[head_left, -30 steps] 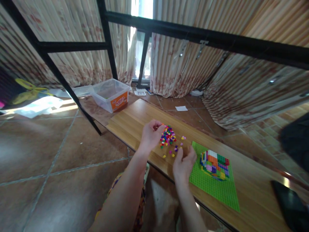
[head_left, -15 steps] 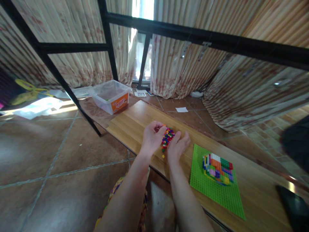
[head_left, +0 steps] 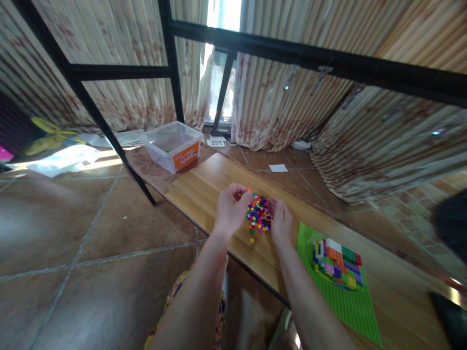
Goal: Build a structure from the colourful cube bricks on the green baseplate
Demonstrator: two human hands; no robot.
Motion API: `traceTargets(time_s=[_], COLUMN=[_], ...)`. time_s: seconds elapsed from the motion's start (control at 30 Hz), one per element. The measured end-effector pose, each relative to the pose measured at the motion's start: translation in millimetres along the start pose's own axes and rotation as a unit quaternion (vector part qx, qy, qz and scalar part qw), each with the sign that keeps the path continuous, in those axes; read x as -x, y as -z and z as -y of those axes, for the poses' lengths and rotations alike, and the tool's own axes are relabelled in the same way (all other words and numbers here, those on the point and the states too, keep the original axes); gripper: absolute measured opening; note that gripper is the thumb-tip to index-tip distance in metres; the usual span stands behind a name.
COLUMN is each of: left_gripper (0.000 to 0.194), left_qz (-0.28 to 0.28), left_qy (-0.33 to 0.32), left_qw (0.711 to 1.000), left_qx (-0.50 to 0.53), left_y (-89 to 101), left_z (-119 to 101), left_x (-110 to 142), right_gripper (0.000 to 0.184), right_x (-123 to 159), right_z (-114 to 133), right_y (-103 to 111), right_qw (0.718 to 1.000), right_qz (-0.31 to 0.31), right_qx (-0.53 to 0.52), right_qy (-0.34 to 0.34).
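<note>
A pile of small, brightly coloured toy bricks (head_left: 260, 212) is spread on the wooden tabletop, between my two hands. My left hand (head_left: 233, 206) is at the pile's left side, thumb and fingers curled together. A bit of orange shows by its fingertips, but whether it is gripped is hidden. On the pile's right side my right hand (head_left: 282, 222) is cupped on its edge, fingers apart and holding nothing, touching the outer bricks. One yellow brick (head_left: 252, 240) lies just in front of the pile. Farther right, a multicoloured brick build (head_left: 337, 262) stands on a green baseplate (head_left: 350, 308).
A clear plastic box (head_left: 160, 150) with an orange label stands beyond the table's (head_left: 204, 184) left end. A black metal frame (head_left: 284, 48) crosses above, before curtains. A dark flat object (head_left: 447, 311) lies at the right. White paper (head_left: 278, 168) is on the floor.
My right hand has moved right, off the middle of the pile, and the bricks now lie more spread out. My left hand stays at the pile's left side. The view has shifted slightly.
</note>
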State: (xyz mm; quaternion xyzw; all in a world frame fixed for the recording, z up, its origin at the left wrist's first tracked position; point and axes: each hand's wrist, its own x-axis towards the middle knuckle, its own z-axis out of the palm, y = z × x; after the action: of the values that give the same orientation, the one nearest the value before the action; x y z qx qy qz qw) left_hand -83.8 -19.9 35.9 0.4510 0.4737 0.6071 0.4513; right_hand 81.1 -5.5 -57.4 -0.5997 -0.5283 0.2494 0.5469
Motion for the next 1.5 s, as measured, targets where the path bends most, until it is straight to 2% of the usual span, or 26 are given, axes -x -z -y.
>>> traceTargets(time_s=[0.07, 0.17, 0.23, 0.27, 0.33, 0.4, 0.47, 0.67, 0.83, 0.97, 1.03, 1.17, 1.3, 1.4, 1.5], left_gripper=[0.007, 0.007, 0.008, 0.009, 0.010, 0.011, 0.010, 0.009, 0.008, 0.009, 0.010, 0.012, 0.012, 0.012, 0.013], left_qz=[-0.003, -0.009, -0.011, -0.012, -0.012, -0.016, -0.020, 0.005, 0.055, 0.150, 0.210, 0.320, 0.385, 0.407, 0.404], left_qy=[0.005, 0.007, 0.001, -0.003, -0.008, -0.008, -0.005, 0.008, 0.009, -0.001, -0.018, -0.034, -0.039, 0.015, 0.114], left_qw=[1.000, 1.000, 1.000, 1.000, 1.000, 1.000, 1.000, 0.999, 0.992, 0.976, 0.961, 0.929, 0.907, 0.905, 0.906], left_qx=[0.004, 0.010, 0.016, 0.019, 0.021, 0.020, 0.018, -0.031, -0.113, -0.159, -0.180, -0.185, -0.168, -0.123, -0.057], left_y=[2.2, 5.1, 6.4, 6.8, 7.2, 7.7, 8.5, 12.4, 11.4, 1.0, -7.6, -29.1, -52.0, -67.5, -80.7], left_z=[-0.1, -0.6, -0.9, -0.9, -0.9, -1.0, -1.1, 0.6, 6.6, 5.7, 3.4, 3.2, 9.6, 12.6, 13.0], left_x=[-1.0, -3.0, -4.6, -5.4, -7.1, -8.4, -9.0, -8.2, -5.5, 2.8, 8.8, 20.6, 33.5, 48.2, 67.0], right_gripper=[0.063, 0.056, 0.055, 0.053, 0.048, 0.044, 0.044, 0.044, 0.042, 0.038, 0.036, 0.031, 0.028, 0.025, 0.020], right_x=[-6.9, -29.9, -45.7, -51.5, -57.0, -54.8, -47.6, -18.7, 1.0, 11.9, 18.2, 33.6, 50.7, 65.6, 81.5], right_z=[3.9, 12.4, 17.7, 19.7, 21.7, 21.7, 20.9, 23.8, 32.5, 50.3, 62.3, 78.6, 74.7, 66.6, 59.5], right_y=[-1.1, -2.6, -7.0, -10.1, -16.1, -18.9, -16.9, 2.1, 15.8, 36.8, 52.3, 84.4, 111.4, 127.8, 139.9], right_qw=[1.000, 0.998, 0.978, 0.963, 0.936, 0.913, 0.895, 0.891, 0.911, 0.955, 0.966, 0.954, 0.948, 0.957, 0.972], right_qz=[-0.002, 0.021, 0.131, 0.190, 0.270, 0.319, 0.342, 0.331, 0.305, 0.186, 0.142, 0.160, 0.140, 0.094, 0.027], right_qx=[-0.009, 0.052, 0.133, 0.153, 0.169, 0.179, 0.195, 0.216, 0.200, 0.157, 0.136, 0.148, 0.175, 0.177, 0.158], right_qy=[-0.009, 0.024, 0.088, 0.114, 0.148, 0.182, 0.212, 0.223, 0.194, 0.171, 0.170, 0.205, 0.226, 0.210, 0.171])
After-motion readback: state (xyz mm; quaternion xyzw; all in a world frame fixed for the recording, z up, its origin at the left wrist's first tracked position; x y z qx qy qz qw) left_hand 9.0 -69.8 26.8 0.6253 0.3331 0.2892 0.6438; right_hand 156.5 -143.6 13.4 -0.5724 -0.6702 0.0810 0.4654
